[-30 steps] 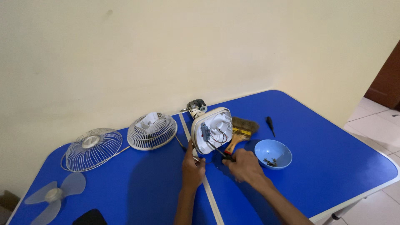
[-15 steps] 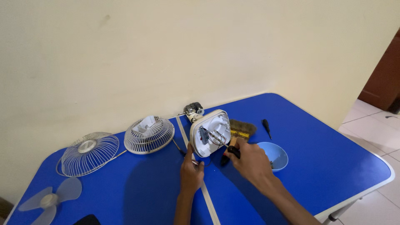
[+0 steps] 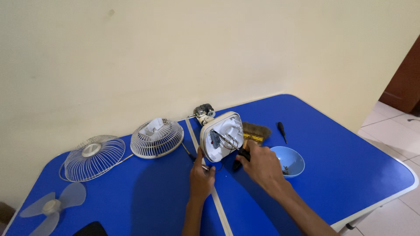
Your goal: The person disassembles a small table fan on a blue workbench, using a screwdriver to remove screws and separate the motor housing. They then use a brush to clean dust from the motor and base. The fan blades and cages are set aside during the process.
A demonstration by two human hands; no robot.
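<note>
An opened white fan base (image 3: 222,136) stands tilted on its edge on the blue table (image 3: 341,175), its hollow underside with wires facing me. My left hand (image 3: 201,177) steadies its lower left edge. My right hand (image 3: 261,166) grips a black-handled screwdriver (image 3: 234,148) whose shaft points into the base's inside. A small fan motor (image 3: 204,112) lies just behind the base.
Two white wire fan grilles (image 3: 156,137) (image 3: 92,157) lie at the left, and a pale fan blade (image 3: 50,205) at the near left. A light blue bowl (image 3: 288,161) with small parts, a brush (image 3: 256,131) and a second black screwdriver (image 3: 281,130) sit to the right. A dark object (image 3: 89,229) is at the bottom edge.
The view has shifted slightly. My right hand has moved the screwdriver further into the base, while my left hand keeps hold of the lower edge.
</note>
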